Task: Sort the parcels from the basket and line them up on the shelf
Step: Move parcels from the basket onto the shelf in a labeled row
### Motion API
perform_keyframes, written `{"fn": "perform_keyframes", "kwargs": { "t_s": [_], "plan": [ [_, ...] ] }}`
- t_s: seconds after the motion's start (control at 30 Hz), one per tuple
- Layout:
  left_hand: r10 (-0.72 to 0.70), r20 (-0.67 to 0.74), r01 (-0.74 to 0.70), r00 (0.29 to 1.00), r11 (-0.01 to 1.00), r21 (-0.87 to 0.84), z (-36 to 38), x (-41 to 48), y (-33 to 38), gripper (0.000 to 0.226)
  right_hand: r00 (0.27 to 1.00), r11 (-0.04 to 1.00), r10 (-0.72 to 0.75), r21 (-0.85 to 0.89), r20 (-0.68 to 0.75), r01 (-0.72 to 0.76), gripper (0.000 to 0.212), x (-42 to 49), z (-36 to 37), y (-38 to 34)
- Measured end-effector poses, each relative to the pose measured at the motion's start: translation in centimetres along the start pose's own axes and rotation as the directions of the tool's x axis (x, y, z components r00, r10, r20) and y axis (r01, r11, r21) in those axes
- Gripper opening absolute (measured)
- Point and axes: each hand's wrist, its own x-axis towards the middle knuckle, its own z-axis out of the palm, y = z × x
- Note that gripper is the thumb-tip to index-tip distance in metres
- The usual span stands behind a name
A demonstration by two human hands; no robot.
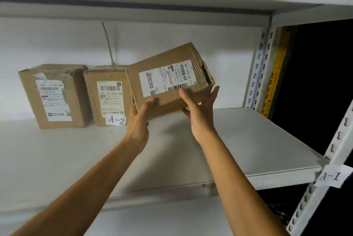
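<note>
Above the shelf (248, 136), left hand (138, 121) and right hand (198, 115) fingers (148, 102) grip a tilted parcel (168, 78).

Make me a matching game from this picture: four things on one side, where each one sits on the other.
Things:
1. tilted box
2. box with the A-2 tag
3. leftmost box
4. A-1 tag

Places:
a. stuck on the front right post
b. held in the air by the left hand and right hand
c. standing at the far left of the shelf
d. standing between two other boxes

Pairs: 1-b, 2-d, 3-c, 4-a
</note>
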Motion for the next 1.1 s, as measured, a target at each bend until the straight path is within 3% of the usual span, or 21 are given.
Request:
{"fn": "perform_keyframes", "kwargs": {
  "t_s": [0.1,0.23,0.37,0.5,0.6,0.67,0.73,0.9,1.0,1.1],
  "plan": [
    [0.131,0.1,-0.143,0.986,0.981,0.132,-1.0,0.3,0.2,0.07,0.999,0.995,-0.05,0.087,0.001,0.049,0.125,0.1,0.1,-0.1],
    [0.206,0.041,-0.21,0.978,0.955,0.21,-0.3,-0.4,0.4,0.082,0.995,0.998,-0.026,0.066,0.093,0.02,0.096,-0.5,1.3,0.4],
    [0.258,0.073,-0.268,0.963,0.935,0.232,0.5,-0.9,0.8,0.091,0.981,0.99,0.027,0.131,0.191,-0.052,0.114,-1.2,2.3,0.3],
    [0.295,0.178,-0.333,0.939,0.909,0.251,0.7,-1.4,1.7,0.086,0.989,0.987,-0.037,0.16,0.144,0.013,0.101,-1.2,2.2,-0.5],
    [0.328,0.119,-0.348,0.937,0.9,0.262,0.0,-1.4,2.3,0.101,0.995,0.992,-0.05,0.122,0.089,0.039,0.101,-0.8,1.4,-0.5],
    [0.349,0.099,-0.362,0.932,0.871,0.333,-0.7,-1.1,3.2,0.108,0.998,0.997,-0.037,0.065,0.057,0.033,0.101,-0.2,0.8,-0.5],
    [0.367,0.115,-0.374,0.923,0.783,0.498,-1.4,-0.6,4.2,0.096,0.999,1.0,-0.015,-0.02,0.032,0.016,0.095,0.2,0.1,-0.3],
    [0.285,0.172,-0.322,0.943,0.649,0.69,-2.0,1.4,3.0,0.083,0.998,0.986,0.039,-0.166,0.049,-0.031,0.064,2.2,-1.5,1.5],
    [0.169,0.199,-0.261,0.965,0.596,0.759,-1.9,2.7,1.3,0.097,0.993,0.947,0.058,-0.319,0.103,-0.022,0.058,3.5,-1.7,3.3],
    [0.136,0.123,-0.18,0.983,0.589,0.788,-2.0,4.5,0.1,0.111,0.988,0.931,0.056,-0.366,0.144,0.001,0.05,5.1,-1.4,4.4]
  ]
}}
